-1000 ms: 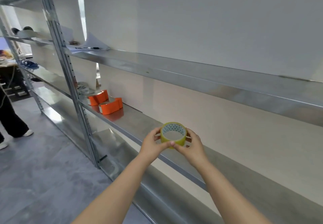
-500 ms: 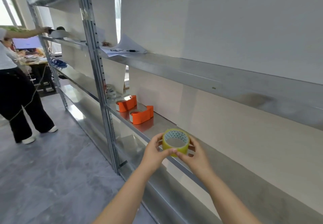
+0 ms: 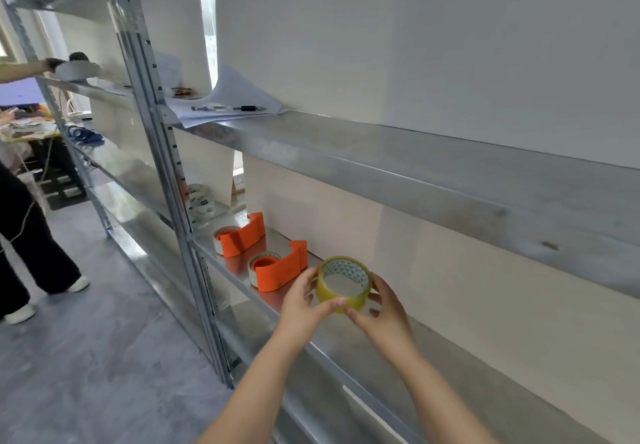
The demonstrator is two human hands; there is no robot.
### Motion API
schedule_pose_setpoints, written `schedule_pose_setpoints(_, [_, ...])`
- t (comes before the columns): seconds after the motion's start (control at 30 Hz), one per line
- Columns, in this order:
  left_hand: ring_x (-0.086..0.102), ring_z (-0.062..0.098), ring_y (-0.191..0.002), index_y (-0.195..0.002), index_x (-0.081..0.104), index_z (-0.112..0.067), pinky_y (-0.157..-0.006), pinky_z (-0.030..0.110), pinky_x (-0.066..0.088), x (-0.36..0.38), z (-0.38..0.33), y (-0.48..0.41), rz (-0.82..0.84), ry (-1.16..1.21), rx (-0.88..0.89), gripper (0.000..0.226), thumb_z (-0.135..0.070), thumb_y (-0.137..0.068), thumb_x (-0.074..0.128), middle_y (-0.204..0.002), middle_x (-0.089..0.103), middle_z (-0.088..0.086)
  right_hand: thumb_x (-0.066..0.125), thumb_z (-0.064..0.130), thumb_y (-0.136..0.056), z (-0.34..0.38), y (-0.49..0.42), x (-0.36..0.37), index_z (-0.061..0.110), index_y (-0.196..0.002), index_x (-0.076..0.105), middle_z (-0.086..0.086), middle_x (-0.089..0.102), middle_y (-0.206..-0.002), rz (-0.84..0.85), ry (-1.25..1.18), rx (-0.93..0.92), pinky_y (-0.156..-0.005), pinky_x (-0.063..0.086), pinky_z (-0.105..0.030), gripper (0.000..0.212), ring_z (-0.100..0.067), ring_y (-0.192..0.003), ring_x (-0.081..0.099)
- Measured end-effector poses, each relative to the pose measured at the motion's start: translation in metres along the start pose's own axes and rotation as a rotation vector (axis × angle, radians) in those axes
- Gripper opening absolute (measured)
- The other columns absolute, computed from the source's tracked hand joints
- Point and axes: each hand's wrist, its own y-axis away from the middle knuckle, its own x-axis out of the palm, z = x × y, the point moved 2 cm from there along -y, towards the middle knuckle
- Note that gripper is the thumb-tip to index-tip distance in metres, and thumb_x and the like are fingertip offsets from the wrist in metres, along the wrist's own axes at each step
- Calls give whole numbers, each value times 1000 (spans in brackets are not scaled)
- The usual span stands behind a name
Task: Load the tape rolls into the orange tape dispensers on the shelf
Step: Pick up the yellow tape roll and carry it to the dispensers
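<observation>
A yellowish clear tape roll (image 3: 343,284) with a patterned inner core is held in front of the metal shelf (image 3: 221,263). My left hand (image 3: 304,301) grips its left side and my right hand (image 3: 382,308) grips its right side, thumbs meeting on the near rim. Just left of the roll, two orange tape dispensers lie on the shelf: the nearer dispenser (image 3: 278,268) and the farther dispenser (image 3: 240,239). Each shows a pale roll inside. More pale tape rolls (image 3: 200,201) are stacked behind the upright post.
A steel upright post (image 3: 166,180) divides the shelving left of the dispensers. The upper shelf (image 3: 381,166) carries papers and a pen (image 3: 249,108). Another person (image 3: 24,242) stands at the left on the grey floor, reaching to a shelf.
The view has shifted closer to the dispensers, which now sit right beside the roll. Both hands still hold the roll the same way. The person at left has come further into view.
</observation>
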Motion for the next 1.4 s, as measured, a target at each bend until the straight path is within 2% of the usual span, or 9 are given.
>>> schedule_pose_setpoints(0.37, [56, 22, -118, -128, 47, -4, -96, 27, 46, -25, 45, -87, 234, -139, -91, 66, -3, -69, 77, -125, 60, 11, 79, 7, -65, -29, -54, 47, 15, -115, 53, 1, 59, -107, -128, 83, 186, -84, 46, -27, 58, -17, -100, 56])
schedule_pose_setpoints(0.5, [56, 24, -116, -127, 47, -1, -99, 32, 47, -37, 69, -99, 385, -177, -134, 65, 3, -69, 76, -125, 58, 14, 79, 6, -62, -44, -44, 72, 24, -107, 53, 4, 60, -102, -235, 102, 310, -81, 48, -23, 55, -14, -95, 58])
schedule_pose_setpoints(0.6, [56, 21, -110, -126, 46, 2, -84, 12, 47, -53, 91, -100, 499, -257, -138, 67, 3, -67, 77, -123, 58, 16, 80, 11, -60, -54, -30, 97, 22, -108, 54, 5, 61, -100, -308, 129, 391, -72, 47, -11, 55, -14, -93, 60])
schedule_pose_setpoints(0.73, [56, 22, -109, -127, 43, 3, -77, 5, 46, -72, 114, -112, 636, -310, -128, 68, 1, -68, 77, -120, 57, 14, 78, 7, -55, -61, -26, 128, 36, -90, 49, -2, 66, -100, -385, 145, 439, -82, 55, -33, 53, -19, -91, 65])
schedule_pose_setpoints(0.87, [55, 26, -118, -127, 42, 3, -96, 25, 44, -79, 123, -117, 702, -312, -119, 68, 2, -68, 77, -125, 56, 17, 79, 16, -52, -63, -21, 144, 22, -105, 49, -8, 65, -106, -426, 111, 476, -89, 52, -36, 61, -22, -99, 63])
schedule_pose_setpoints(1.0, [49, 16, -122, -134, 39, -5, -93, 15, 36, -78, 120, -112, 762, -352, -91, 71, -7, -72, 75, -130, 52, 7, 75, 4, -67, -68, -17, 141, 5, -128, 41, -7, 55, -122, -374, 161, 543, -100, 46, -39, 70, -27, -117, 55])
schedule_pose_setpoints(1.1, [38, 16, -133, -145, 23, -6, -107, 23, 32, -83, 110, -113, 764, -405, -101, 85, -15, -77, 73, -147, 38, 7, 72, 2, -72, -65, -12, 134, 9, -144, 20, 3, 45, -123, -362, 110, 633, -104, 42, -47, 88, -21, -114, 46])
schedule_pose_setpoints(1.2, [31, 22, -141, -146, 23, -8, -115, 32, 28, -99, 92, -120, 706, -442, -75, 86, -21, -78, 72, -153, 30, 10, 73, 5, -72, -53, -14, 126, 13, -144, 21, -13, 32, -148, -343, 182, 628, -106, 41, -44, 89, -27, -130, 39])
schedule_pose_setpoints(1.4, [52, 24, -121, -137, 40, -11, -95, 24, 38, -138, 58, -148, 535, -575, 72, 73, -26, -74, 74, -134, 54, 10, 74, 17, -72, -15, -34, 137, 10, -143, 25, -12, 36, -148, -243, 462, 495, -107, 32, -27, 87, -25, -134, 37])
